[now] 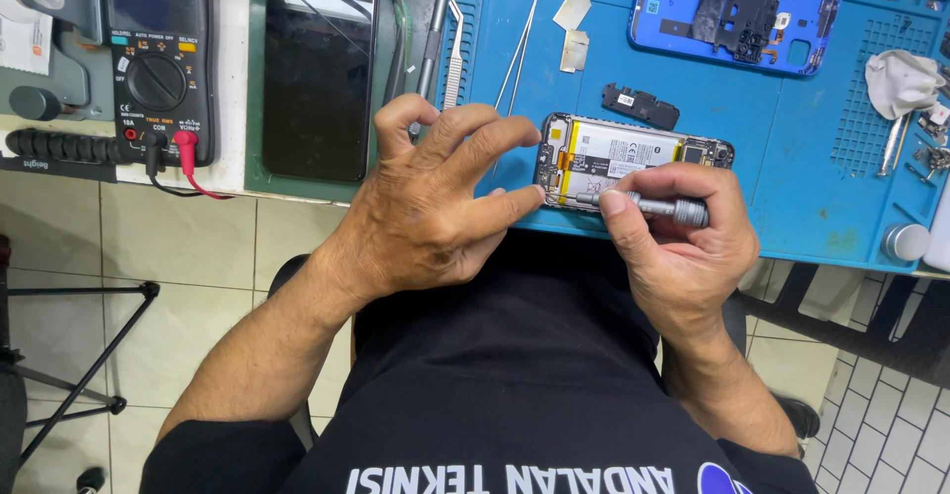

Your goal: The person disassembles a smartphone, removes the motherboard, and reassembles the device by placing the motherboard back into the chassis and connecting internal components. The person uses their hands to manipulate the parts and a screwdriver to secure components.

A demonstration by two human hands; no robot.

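Head view | right hand (683,247) grips screwdriver (648,206) at opened phone (633,157) | left hand (435,207) spread, fingertips steadying phone, holding nothing | risk: tip slips, gouges battery (618,152).

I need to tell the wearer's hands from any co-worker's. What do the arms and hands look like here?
Both forearms are bare, with short black sleeves at the upper arms. The left hand and right hand wear no gloves, rings or watch that I can see.
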